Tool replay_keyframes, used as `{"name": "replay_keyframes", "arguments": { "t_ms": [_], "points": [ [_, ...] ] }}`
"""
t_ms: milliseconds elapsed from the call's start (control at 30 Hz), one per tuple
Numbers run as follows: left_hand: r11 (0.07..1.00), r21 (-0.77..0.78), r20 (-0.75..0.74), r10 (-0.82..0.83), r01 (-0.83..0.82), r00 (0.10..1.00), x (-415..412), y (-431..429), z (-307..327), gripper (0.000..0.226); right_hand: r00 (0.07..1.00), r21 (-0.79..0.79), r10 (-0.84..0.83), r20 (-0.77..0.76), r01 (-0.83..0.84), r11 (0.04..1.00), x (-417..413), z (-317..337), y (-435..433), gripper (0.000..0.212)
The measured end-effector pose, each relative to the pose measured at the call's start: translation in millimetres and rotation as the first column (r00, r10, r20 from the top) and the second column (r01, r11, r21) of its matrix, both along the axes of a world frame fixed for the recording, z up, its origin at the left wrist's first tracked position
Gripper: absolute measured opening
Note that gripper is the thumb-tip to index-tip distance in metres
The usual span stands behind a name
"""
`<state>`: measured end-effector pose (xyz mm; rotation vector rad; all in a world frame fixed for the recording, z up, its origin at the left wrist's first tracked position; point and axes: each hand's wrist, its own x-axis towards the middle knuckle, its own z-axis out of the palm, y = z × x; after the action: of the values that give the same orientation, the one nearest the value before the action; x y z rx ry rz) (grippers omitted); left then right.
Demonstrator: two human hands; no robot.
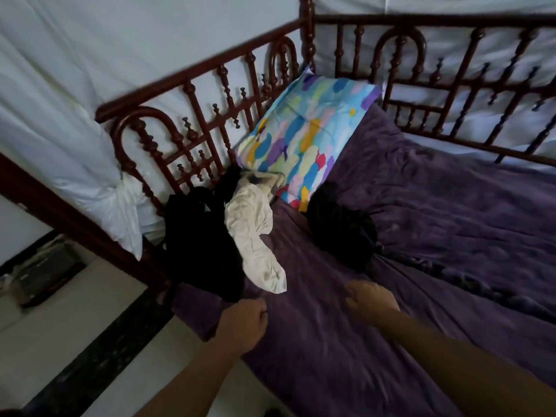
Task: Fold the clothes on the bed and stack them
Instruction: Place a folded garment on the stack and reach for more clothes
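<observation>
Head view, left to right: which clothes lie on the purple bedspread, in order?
black clothes heap → cream garment → second black heap. The patterned pillow spans the last two, so it is left out.

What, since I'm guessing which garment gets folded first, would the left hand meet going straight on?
Probably the black clothes pile just ahead of the left hand; the white garment lies slightly right.
</observation>
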<state>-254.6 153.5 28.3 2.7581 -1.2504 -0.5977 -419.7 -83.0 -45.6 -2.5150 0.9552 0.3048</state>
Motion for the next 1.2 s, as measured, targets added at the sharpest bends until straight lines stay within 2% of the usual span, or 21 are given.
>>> {"name": "replay_keyframes", "arguments": {
  "t_ms": [333, 467, 567, 633, 667, 700, 733, 767, 867, 933, 1000, 1067, 1133, 1200],
  "points": [
    [0.967, 0.0, -0.238, -0.246, 0.254, 0.939, 114.3, -116.9, -96.9, 0.026, 0.92, 0.032, -0.291, -0.264, 0.31, 0.95, 42.4, -55.0, -61.8, 0.041],
    [0.952, 0.028, -0.278, -0.284, 0.304, 0.917, 160.5, -143.7, -137.1, 0.02, 0.89, 0.014, -0.363, -0.275, 0.381, 0.924, 99.8, -89.1, -90.1, 0.039],
    [0.955, 0.054, -0.304, -0.262, 0.291, 0.916, 193.9, -149.5, -166.8, 0.02, 0.889, -0.055, -0.411, -0.201, 0.409, 0.911, 147.0, -120.2, -115.4, 0.06],
    [0.955, 0.065, -0.32, -0.254, 0.288, 0.913, 211.1, -151.6, -183.2, 0.022, 0.877, -0.053, -0.429, -0.216, 0.428, 0.902, 171.6, -142.9, -134.0, 0.082],
    [0.956, 0.069, -0.321, -0.249, 0.285, 0.914, 218.1, -153.0, -190.7, 0.023, 0.866, -0.044, -0.434, -0.25, 0.438, 0.898, 180.9, -154.0, -140.5, 0.085],
    [0.957, 0.074, -0.319, -0.245, 0.281, 0.916, 224.6, -155.2, -197.2, 0.025, 0.857, -0.045, -0.435, -0.278, 0.44, 0.897, 188.3, -164.3, -144.6, 0.077],
    [0.957, 0.077, -0.316, -0.244, 0.281, 0.917, 231.0, -158.4, -202.8, 0.026, 0.856, -0.064, -0.443, -0.267, 0.443, 0.894, 193.4, -173.0, -145.7, 0.06],
    [0.954, 0.079, -0.309, -0.251, 0.288, 0.917, 236.4, -163.2, -207.2, 0.026, 0.864, -0.103, -0.46, -0.203, 0.448, 0.888, 195.8, -178.7, -143.0, 0.042],
    [0.949, 0.051, -0.313, -0.281, 0.312, 0.907, 244.6, -184.4, -211.2, 0.02, 0.879, -0.182, -0.452, 0.152, 0.475, 0.861, 187.9, -176.6, -109.1, 0.017],
    [0.949, -0.024, -0.312, -0.306, 0.314, 0.899, 242.5, -203.5, -206.5, 0.017, 0.878, -0.206, -0.366, 0.309, 0.437, 0.876, 172.7, -162.8, -71.8, 0.019],
    [0.928, -0.106, -0.262, -0.373, 0.358, 0.89, 235.6, -222.5, -200.1, 0.027, 0.887, -0.174, -0.315, 0.337, 0.388, 0.905, 153.8, -149.7, -30.0, 0.023],
    [0.863, -0.155, -0.165, -0.503, 0.482, 0.848, 224.3, -236.1, -195.9, 0.048, 0.904, -0.171, -0.273, 0.33, 0.341, 0.924, 133.9, -138.9, 8.3, 0.022],
    [0.746, -0.128, -0.051, -0.663, 0.653, 0.747, 208.3, -243.1, -194.9, 0.073, 0.933, -0.174, -0.205, 0.297, 0.264, 0.949, 115.8, -134.2, 41.8, 0.014],
    [0.609, -0.028, -0.015, -0.793, 0.792, 0.609, 187.1, -243.7, -200.1, 0.083, 0.96, -0.123, -0.172, 0.223, 0.202, 0.972, 97.8, -139.0, 70.1, 0.01]
  ]
}}
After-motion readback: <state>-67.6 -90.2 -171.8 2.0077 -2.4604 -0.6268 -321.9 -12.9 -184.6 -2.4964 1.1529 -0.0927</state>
